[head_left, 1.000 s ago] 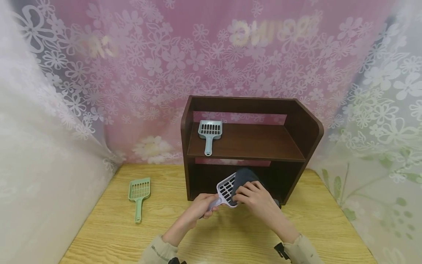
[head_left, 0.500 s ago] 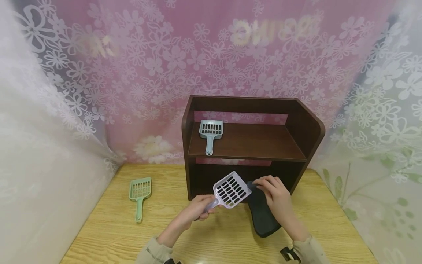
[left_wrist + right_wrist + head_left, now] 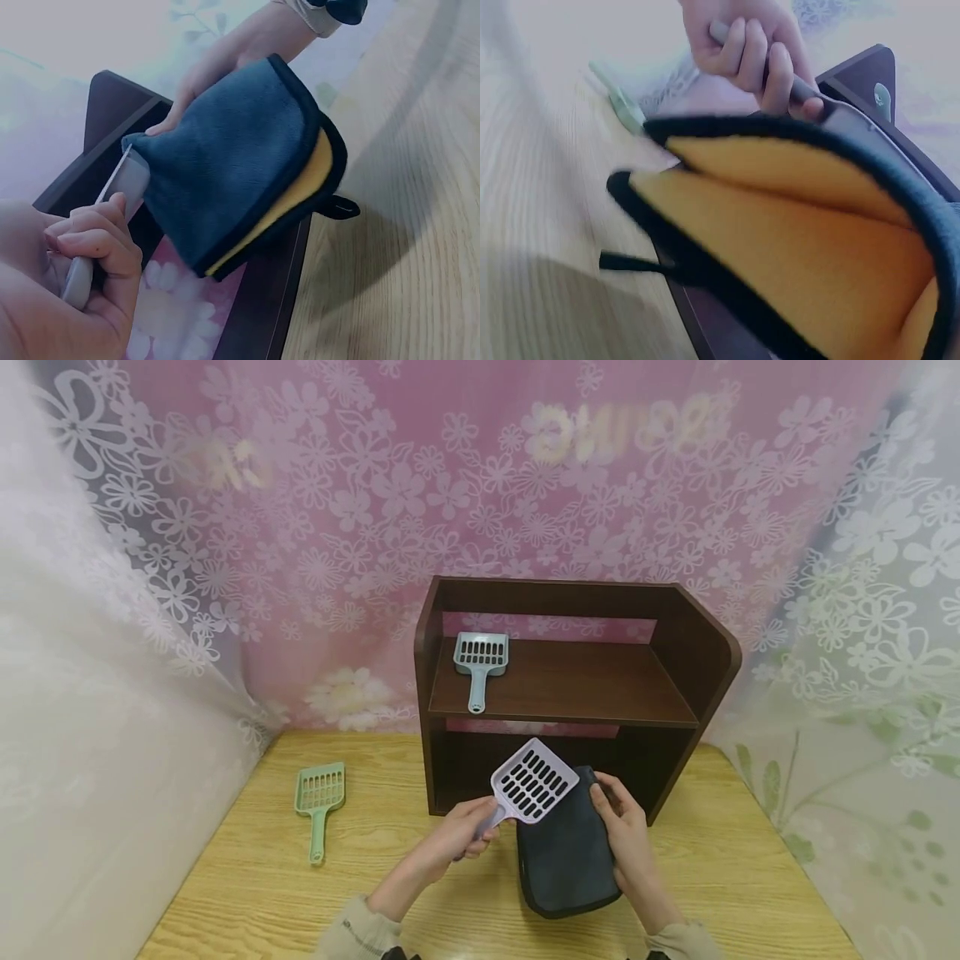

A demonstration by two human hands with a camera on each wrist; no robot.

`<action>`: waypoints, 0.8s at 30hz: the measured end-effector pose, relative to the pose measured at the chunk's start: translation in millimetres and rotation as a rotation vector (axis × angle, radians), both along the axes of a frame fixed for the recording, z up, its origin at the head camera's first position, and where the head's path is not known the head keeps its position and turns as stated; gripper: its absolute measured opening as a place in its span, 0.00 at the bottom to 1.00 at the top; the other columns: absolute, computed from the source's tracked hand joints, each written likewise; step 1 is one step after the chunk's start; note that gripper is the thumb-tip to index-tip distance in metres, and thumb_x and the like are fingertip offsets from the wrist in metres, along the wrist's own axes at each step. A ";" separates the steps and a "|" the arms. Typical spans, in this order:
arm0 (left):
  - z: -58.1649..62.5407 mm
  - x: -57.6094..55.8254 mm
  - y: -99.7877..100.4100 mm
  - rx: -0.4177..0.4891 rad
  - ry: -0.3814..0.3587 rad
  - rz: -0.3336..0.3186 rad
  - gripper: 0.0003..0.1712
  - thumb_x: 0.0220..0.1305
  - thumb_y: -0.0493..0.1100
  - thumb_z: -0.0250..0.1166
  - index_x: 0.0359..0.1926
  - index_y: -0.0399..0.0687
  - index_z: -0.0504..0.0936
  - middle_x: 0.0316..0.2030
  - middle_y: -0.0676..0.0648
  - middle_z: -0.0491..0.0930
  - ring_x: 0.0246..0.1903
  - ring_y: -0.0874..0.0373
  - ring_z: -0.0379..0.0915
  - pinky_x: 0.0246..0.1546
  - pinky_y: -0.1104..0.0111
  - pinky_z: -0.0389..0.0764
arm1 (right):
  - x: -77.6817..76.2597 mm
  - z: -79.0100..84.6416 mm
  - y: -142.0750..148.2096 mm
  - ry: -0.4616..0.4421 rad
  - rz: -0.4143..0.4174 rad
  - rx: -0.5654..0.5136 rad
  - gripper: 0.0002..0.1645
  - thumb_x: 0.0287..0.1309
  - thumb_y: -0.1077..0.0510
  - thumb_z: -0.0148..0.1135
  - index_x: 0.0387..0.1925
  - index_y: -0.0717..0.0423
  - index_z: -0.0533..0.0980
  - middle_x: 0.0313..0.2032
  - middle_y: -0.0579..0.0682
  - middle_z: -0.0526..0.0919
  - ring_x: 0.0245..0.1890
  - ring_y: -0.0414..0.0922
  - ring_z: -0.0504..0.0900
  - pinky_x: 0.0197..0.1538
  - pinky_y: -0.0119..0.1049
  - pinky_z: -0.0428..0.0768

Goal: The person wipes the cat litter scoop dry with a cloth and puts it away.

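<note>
My left hand (image 3: 459,831) grips the handle of a pale lilac slotted litter scoop (image 3: 536,783), its head raised toward the shelf. In my right hand (image 3: 628,831) is a folded dark blue cloth (image 3: 567,864), pinched near its top corner, thumb in front. The cloth hangs down, its upper part behind the scoop's right edge in the head view. Seen from the right wrist, the cloth's yellow lining (image 3: 795,247) shows between black-bound edges, with a small black loop (image 3: 634,262). In the left wrist view, the cloth (image 3: 225,165) meets the scoop's far end.
A dark brown two-tier shelf (image 3: 562,681) stands behind my hands. On its upper tier lies a light blue scoop (image 3: 478,681). A green scoop (image 3: 317,818) lies on the wooden table (image 3: 247,893) at left. Floral curtains (image 3: 345,543) surround the table.
The cloth has come off the scoop's face, hung to its right, then swung left to behind and below its right edge. The right hand turned; the left keeps its grip on the scoop.
</note>
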State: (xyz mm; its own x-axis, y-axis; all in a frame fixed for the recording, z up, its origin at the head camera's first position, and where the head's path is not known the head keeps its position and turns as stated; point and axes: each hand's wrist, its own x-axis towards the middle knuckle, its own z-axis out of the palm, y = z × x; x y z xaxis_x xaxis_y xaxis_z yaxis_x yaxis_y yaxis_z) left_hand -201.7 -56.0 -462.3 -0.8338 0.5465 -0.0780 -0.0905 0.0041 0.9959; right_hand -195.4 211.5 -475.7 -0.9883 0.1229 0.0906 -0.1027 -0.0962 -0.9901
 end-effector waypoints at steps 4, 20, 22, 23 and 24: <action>-2.1 0.2 3.1 0.002 -0.009 -0.008 0.24 0.83 0.48 0.44 0.54 0.31 0.76 0.23 0.55 0.63 0.16 0.68 0.50 0.17 0.78 0.54 | 0.7 -0.5 -6.1 -0.025 -0.002 -0.049 0.19 0.75 0.51 0.56 0.61 0.54 0.73 0.43 0.39 0.83 0.38 0.36 0.84 0.39 0.31 0.84; 0.7 4.8 0.3 -0.068 -0.011 -0.092 0.21 0.81 0.50 0.48 0.54 0.39 0.79 0.26 0.51 0.68 0.17 0.66 0.49 0.17 0.77 0.53 | -23.9 15.1 -16.0 0.039 -0.027 0.048 0.22 0.74 0.54 0.58 0.61 0.62 0.73 0.37 0.40 0.82 0.36 0.36 0.79 0.36 0.27 0.78; 1.5 3.6 -5.2 -0.108 0.033 -0.106 0.21 0.81 0.49 0.48 0.51 0.37 0.79 0.25 0.52 0.67 0.16 0.66 0.49 0.17 0.76 0.53 | -26.9 16.9 -11.2 0.063 0.012 0.096 0.22 0.73 0.54 0.59 0.60 0.63 0.74 0.37 0.41 0.82 0.35 0.37 0.79 0.35 0.29 0.79; 1.7 2.7 -8.7 -0.135 0.063 -0.113 0.20 0.82 0.49 0.48 0.49 0.36 0.79 0.24 0.52 0.67 0.17 0.66 0.49 0.17 0.76 0.54 | -28.4 17.5 -8.4 0.072 0.038 0.129 0.21 0.73 0.54 0.60 0.60 0.63 0.75 0.38 0.41 0.82 0.35 0.37 0.80 0.36 0.29 0.80; 1.7 1.7 -12.6 -0.163 0.093 -0.120 0.21 0.82 0.48 0.48 0.47 0.35 0.79 0.23 0.53 0.66 0.16 0.66 0.49 0.18 0.76 0.54 | -29.6 18.1 -5.8 0.082 0.062 0.165 0.21 0.72 0.54 0.60 0.59 0.63 0.75 0.39 0.42 0.83 0.35 0.37 0.80 0.35 0.30 0.81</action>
